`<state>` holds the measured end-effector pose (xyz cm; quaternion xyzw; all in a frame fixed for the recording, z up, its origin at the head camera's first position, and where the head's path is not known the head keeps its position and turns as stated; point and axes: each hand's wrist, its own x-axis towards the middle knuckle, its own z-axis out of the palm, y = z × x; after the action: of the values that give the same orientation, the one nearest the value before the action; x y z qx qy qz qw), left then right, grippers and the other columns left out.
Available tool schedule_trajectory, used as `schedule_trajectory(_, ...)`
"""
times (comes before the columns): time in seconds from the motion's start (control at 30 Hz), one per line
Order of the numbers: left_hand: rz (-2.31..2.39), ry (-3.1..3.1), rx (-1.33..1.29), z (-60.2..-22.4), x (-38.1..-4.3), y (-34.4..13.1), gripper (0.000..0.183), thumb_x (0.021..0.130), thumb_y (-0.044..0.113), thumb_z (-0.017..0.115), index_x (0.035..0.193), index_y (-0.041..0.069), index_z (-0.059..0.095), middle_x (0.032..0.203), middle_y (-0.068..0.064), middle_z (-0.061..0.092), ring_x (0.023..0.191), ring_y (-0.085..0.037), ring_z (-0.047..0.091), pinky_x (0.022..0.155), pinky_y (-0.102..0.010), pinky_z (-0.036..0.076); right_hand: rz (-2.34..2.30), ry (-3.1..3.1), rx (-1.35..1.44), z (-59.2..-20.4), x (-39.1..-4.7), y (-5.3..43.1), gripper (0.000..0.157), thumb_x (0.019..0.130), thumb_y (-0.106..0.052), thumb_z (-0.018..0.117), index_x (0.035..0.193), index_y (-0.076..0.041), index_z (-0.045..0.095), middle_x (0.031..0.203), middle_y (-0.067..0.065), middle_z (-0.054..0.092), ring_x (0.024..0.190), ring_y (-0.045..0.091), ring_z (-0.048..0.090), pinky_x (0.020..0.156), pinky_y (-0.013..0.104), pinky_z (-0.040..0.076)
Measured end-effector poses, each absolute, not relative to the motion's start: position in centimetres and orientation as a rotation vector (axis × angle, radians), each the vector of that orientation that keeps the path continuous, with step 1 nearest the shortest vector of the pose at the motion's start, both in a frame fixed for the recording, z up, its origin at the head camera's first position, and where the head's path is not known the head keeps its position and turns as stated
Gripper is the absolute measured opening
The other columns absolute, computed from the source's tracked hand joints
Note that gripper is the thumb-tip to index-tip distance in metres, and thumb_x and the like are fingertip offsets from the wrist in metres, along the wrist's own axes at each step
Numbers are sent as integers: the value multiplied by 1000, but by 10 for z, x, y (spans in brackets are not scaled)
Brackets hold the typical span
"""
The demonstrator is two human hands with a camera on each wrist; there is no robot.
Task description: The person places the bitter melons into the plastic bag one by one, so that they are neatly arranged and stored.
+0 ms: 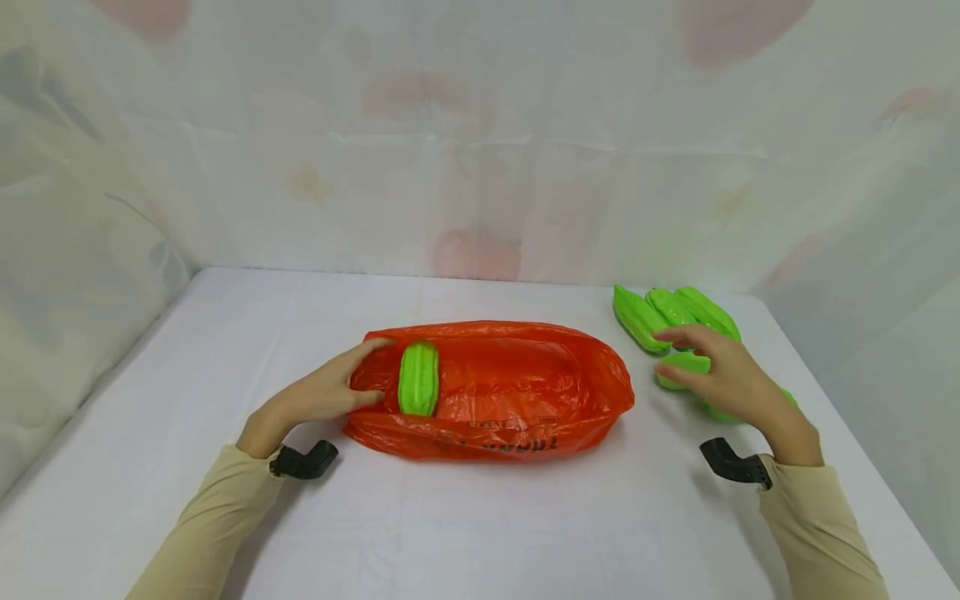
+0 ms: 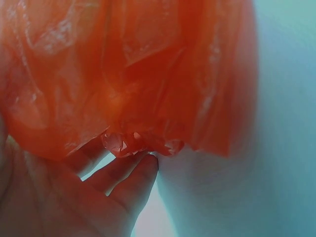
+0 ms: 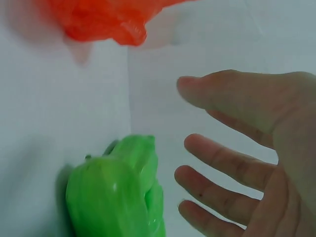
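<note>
A red plastic bag [image 1: 517,367], printed with dark lettering on its near side, lies with its mouth spread wide. Inside its left part is a ridged green star fruit [image 1: 417,379]. My left hand [image 1: 330,390] holds the bag's left end between thumb and fingers; in the left wrist view the crumpled red film [image 2: 148,74] hides the thumb. To the right, my right hand [image 1: 723,375] hovers with spread fingers over a green star fruit [image 1: 681,367], holding nothing. In the right wrist view, green star fruits [image 3: 108,197] sit below and left of its fingers.
Several more star fruits [image 1: 640,319] lie at the table's back right corner, and another [image 1: 720,411] is partly hidden under my right hand. A white cloth covers the table [image 1: 480,525]. Pale patterned sheets [image 1: 480,167] hang behind and at both sides.
</note>
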<state>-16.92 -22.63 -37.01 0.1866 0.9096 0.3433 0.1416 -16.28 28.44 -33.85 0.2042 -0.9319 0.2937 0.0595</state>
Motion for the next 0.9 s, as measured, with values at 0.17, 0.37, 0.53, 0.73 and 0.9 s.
schedule_trajectory(0.17,996,2620,535,-370,-169,-226,70,90,11,62,152,9,30,145,-21,45,125,-37,50,102,-59,45,868,-2861,608,-343,-166,293,43,87,-15,75,126,-1,62,119,22,67,109,42,59,87,59,46)
schedule_trajectory(0.37,978,2629,535,-371,-169,-226,70,90,12,63,151,8,30,147,-21,43,126,-38,49,103,-61,44,856,-2868,613,-347,-169,300,42,86,-12,76,124,0,63,121,22,65,115,45,56,92,62,43)
schedule_trajectory(0.53,990,2622,532,-371,-169,-226,70,90,12,62,152,8,29,148,-22,42,128,-39,49,103,-61,43,823,-2886,604,-350,-169,306,42,83,-7,76,121,2,63,120,23,65,117,45,54,94,61,42)
schedule_trajectory(0.73,987,2625,529,-370,-168,-226,70,90,11,62,152,8,29,147,-21,43,126,-38,49,102,-60,44,835,-2955,567,-352,-170,311,45,80,-4,78,121,2,62,123,27,61,120,47,50,97,63,40)
schedule_trajectory(0.9,977,2631,532,-369,-169,-226,70,89,11,61,151,7,30,147,-21,43,126,-38,49,102,-60,44,850,-3009,541,-355,-173,314,46,78,3,73,123,3,60,129,32,55,125,52,44,99,67,37)
